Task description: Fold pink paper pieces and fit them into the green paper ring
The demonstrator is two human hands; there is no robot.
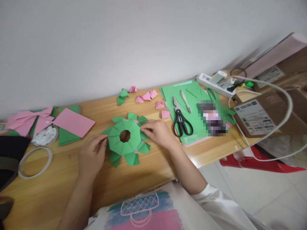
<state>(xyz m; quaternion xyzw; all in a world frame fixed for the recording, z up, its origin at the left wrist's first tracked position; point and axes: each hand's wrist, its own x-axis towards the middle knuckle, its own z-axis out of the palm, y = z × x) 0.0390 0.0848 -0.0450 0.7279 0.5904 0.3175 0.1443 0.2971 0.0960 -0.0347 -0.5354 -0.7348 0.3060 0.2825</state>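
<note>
Currently, the left fingers and right fingers [146, 128] are pinching opposite edges of the green paper ring [114, 142]. Black scissors [181, 123] are lying on green sheets [165, 92].

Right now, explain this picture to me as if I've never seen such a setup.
There is no machine: a person works with bare hands. The single picture comes from a camera on their head, looking forward and down. The left hand and right hand pinch opposite sides of a green folded-paper ring. On the wooden table also lie small pink folded pieces, a white hoop and, on green sheets, black-handled scissors.
</note>
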